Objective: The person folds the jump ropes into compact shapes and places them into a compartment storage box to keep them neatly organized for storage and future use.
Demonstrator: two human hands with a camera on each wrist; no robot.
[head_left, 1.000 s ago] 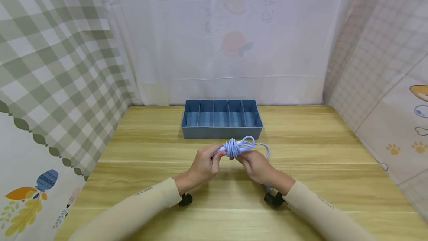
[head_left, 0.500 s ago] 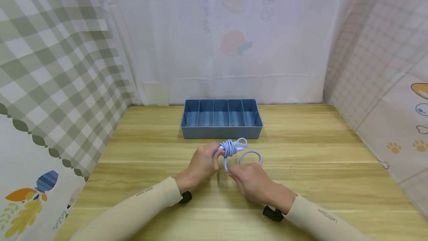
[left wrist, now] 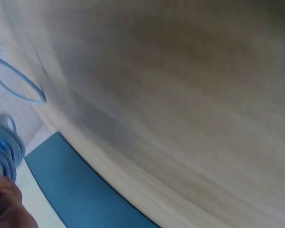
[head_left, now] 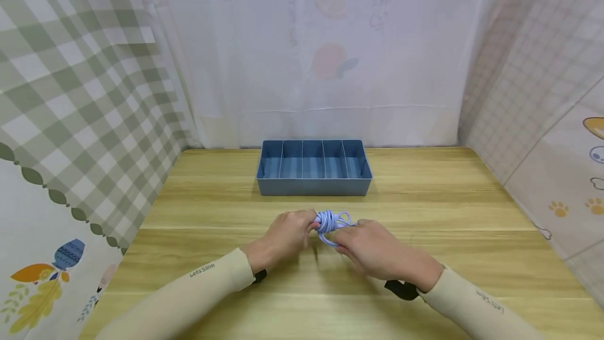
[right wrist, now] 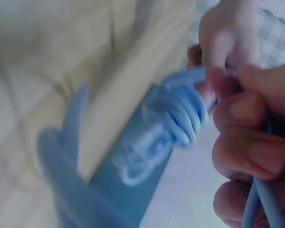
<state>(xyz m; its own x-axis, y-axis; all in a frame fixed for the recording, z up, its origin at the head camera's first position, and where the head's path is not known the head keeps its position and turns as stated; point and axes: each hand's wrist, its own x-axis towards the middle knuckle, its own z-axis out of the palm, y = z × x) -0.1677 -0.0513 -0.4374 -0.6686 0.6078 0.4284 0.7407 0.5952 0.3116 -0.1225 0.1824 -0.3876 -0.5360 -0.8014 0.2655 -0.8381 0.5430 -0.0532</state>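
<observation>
A lavender-blue cord is wound in several tight turns into a bundle (head_left: 326, 222) around a stiff pale piece, with small loops at its right end. My left hand (head_left: 288, 232) grips the bundle's left end, thumb and fingers close to the turns. Just right of it, my right hand (head_left: 375, 245) holds the loose cord (right wrist: 262, 202) in curled fingers; a short stretch runs from the underside of the bundle to these fingers. The right wrist view shows the coils (right wrist: 175, 111) close up. A loose loop (left wrist: 19, 85) also hangs in the left wrist view.
Beyond the hands, a blue-grey tray (head_left: 313, 187) with several narrow compartments stands at the back of the wooden table (head_left: 424, 193). A checked cloth (head_left: 85, 67) hangs at the left, a white sheet behind, and a patterned cloth at the right.
My right hand has gone from the bundle's right end down toward me with the cord, then back up and to the right. The left hand keeps its grip, and the bundle sits slightly lower.
</observation>
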